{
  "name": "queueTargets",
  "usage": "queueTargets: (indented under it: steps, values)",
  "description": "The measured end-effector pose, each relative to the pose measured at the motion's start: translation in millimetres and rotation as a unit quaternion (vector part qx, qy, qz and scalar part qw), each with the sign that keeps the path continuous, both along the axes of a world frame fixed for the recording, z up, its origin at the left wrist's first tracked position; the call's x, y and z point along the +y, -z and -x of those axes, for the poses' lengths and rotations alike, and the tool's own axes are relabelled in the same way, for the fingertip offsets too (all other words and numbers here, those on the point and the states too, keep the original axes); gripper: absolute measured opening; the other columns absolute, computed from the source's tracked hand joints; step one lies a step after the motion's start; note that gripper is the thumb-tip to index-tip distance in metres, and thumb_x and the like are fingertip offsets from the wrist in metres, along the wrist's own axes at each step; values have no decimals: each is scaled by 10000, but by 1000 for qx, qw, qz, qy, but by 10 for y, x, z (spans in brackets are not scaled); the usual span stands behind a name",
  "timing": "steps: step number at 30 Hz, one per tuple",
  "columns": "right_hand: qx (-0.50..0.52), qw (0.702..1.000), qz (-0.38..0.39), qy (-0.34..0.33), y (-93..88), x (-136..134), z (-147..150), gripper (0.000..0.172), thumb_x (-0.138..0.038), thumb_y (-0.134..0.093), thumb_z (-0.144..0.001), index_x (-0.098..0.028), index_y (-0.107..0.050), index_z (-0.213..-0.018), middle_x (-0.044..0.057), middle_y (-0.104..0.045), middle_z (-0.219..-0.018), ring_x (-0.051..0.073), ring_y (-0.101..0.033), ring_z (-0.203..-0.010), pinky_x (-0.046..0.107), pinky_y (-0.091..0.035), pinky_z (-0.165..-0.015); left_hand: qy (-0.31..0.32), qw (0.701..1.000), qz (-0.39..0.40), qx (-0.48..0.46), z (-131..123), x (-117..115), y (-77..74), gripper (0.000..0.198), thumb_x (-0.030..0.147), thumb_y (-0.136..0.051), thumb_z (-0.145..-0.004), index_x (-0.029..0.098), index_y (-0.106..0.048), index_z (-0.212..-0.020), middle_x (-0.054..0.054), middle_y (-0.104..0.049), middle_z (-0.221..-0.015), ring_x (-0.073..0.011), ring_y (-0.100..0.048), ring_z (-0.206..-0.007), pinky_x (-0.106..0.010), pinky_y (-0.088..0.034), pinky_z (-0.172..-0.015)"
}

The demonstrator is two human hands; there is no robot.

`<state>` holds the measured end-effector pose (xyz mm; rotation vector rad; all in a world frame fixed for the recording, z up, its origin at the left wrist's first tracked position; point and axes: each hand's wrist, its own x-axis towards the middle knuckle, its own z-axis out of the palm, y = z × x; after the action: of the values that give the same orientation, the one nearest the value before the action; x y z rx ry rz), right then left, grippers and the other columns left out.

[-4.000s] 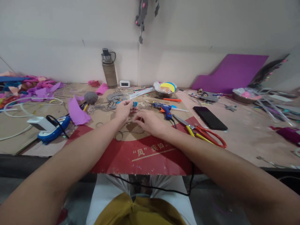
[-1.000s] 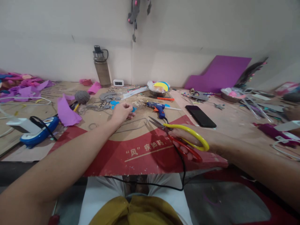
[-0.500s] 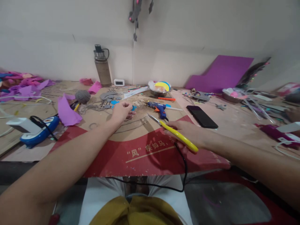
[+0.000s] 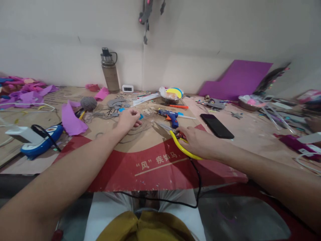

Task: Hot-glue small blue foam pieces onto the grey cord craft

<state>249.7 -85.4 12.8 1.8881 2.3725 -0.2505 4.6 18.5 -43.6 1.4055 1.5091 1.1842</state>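
My left hand rests on the cardboard sheet with fingers curled around a small blue piece and the end of a thin grey cord. My right hand grips the yellow-and-red scissors by their handles. The blades point left toward the left hand and the cord, a short gap away. A blue hot glue gun lies just behind the scissors, its black cable running off the table's front edge.
A black phone lies right of the glue gun. A grey yarn ball, purple felt scraps, a water bottle, a bowl of felt and a purple sheet stand around. Another person's hand shows at the far right.
My right hand picked up the scissors from the right and brought them left toward the left hand. The left hand stayed put, holding the blue piece.
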Motion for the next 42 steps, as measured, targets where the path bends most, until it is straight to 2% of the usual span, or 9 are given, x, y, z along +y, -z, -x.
queueTargets:
  steps: [5,11,24,33,38,42]
  values:
    - [30,999,30,-3,-41,27,31,391,-364,-404,-899,-159,-560,-1194,172,-682,-1091,282,-657,-959,320,-443,-778,-20,999,3,-49,19,23,-9,57,175,-630,-762,159,-575,-756,-31,-635,-566,-158,-663,-516,-190,-481,-431]
    - [1,999,30,-31,-16,130,231,430,-339,-359,-880,-132,-569,-1191,193,-676,-1105,309,-657,-983,347,-444,-755,-39,993,8,-113,61,41,-4,35,148,-584,-771,150,-553,-754,-25,-619,-566,-152,-653,-515,-200,-490,-426]
    - [-67,996,3,-65,-28,281,331,454,-384,-356,-881,-148,-595,-1186,189,-703,-953,311,-672,-807,339,-415,-608,-47,992,23,-111,14,6,-46,69,121,-585,-780,154,-550,-729,-24,-610,-542,-137,-632,-486,-197,-483,-440]
    - [-73,994,-25,-76,23,285,288,382,-345,-388,-867,-143,-645,-1064,183,-703,-937,289,-670,-808,319,-417,-606,-50,993,25,-106,16,13,-38,72,130,-613,-760,158,-556,-727,-23,-620,-560,-138,-640,-505,-206,-497,-464]
    - [-64,994,-25,-82,9,258,282,376,-313,-394,-861,-133,-649,-1070,182,-706,-943,284,-669,-834,314,-416,-629,-47,993,21,-103,17,12,-37,58,126,-595,-771,150,-556,-734,-35,-625,-564,-137,-635,-495,-201,-491,-447]
    - [-55,995,-37,-75,48,239,225,407,-342,-375,-875,-174,-646,-1127,157,-713,-930,283,-672,-795,309,-402,-603,-50,993,13,-106,21,27,-19,73,129,-604,-764,156,-553,-721,-20,-613,-559,-141,-646,-510,-198,-497,-448]
